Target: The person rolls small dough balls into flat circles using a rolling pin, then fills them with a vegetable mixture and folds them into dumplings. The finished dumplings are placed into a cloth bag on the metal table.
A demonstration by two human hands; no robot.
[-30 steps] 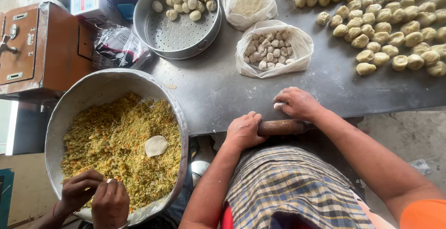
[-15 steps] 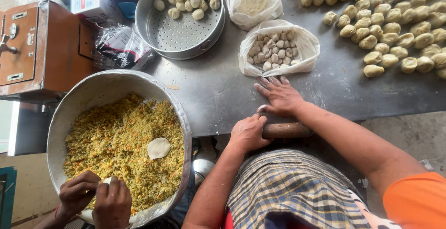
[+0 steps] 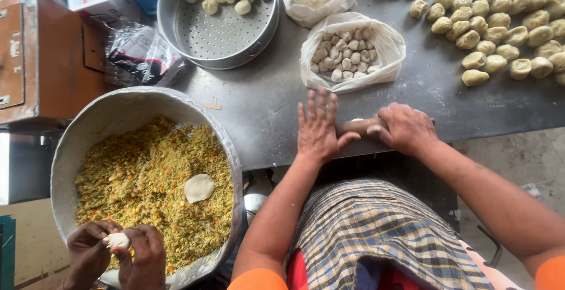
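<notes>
Rolling is the step in hand: a wooden rolling pin [image 3: 360, 126] lies on the grey tabletop [image 3: 265, 99], just below the open bag of small dough pieces [image 3: 344, 57], with a bit of pale dough [image 3: 357, 120] showing at its top edge. The left hand [image 3: 318, 130] lies flat, fingers spread, palm pressing the pin's left end. The right hand [image 3: 406, 128] curls loosely over the other end, a pressing grip rather than a clamp. Next, I judge, comes an even push across the dough.
</notes>
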